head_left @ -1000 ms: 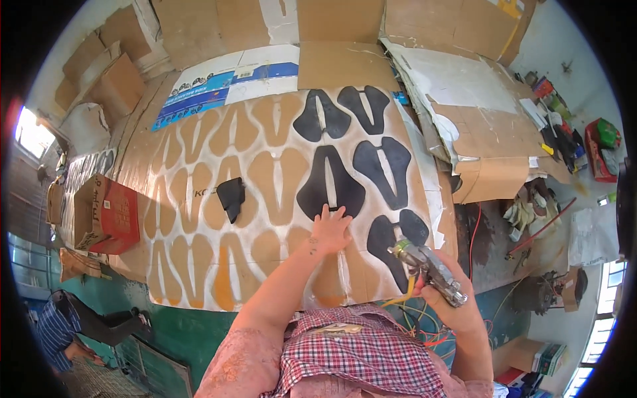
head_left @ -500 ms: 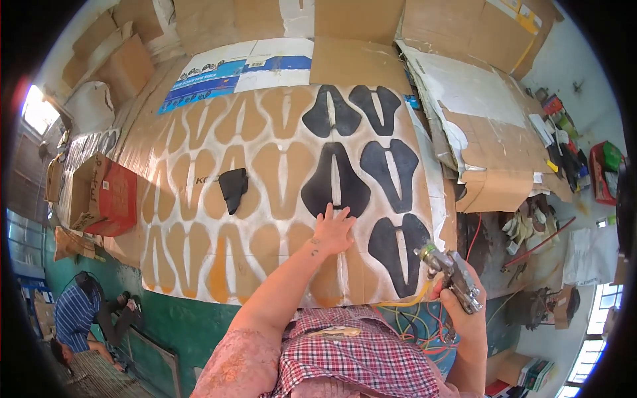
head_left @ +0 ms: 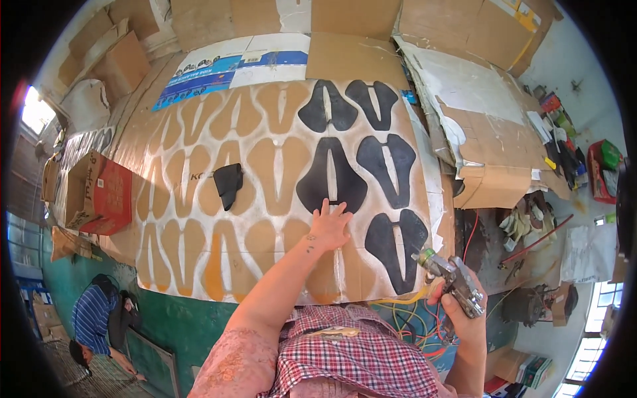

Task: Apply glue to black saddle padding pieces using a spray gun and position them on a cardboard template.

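My left hand [head_left: 329,227] rests with fingers spread on the lower edge of a flat black U-shaped piece [head_left: 312,186] with a slit down its middle. My right hand [head_left: 466,317] grips a metal spray gun [head_left: 456,284], its nozzle pointing left beside the nearest black piece [head_left: 381,247] of the right column. More such black pieces lie farther up the cardboard sheet [head_left: 361,278]. Bare brown outlines edged in white cover its left part. A folded black scrap [head_left: 228,184] lies among them.
An open red carton [head_left: 111,199] stands at the left. Stacked cardboard [head_left: 488,142] rises on the right, with gloves [head_left: 531,222] beyond it. Coloured hoses [head_left: 424,325] hang below the table edge. At lower left a person [head_left: 96,315] in a striped shirt bends down.
The view has shifted slightly, moving the table a little left and up in the picture. My hands keep nearly the same places. The person at lower left leans further down, an arm reaching out.
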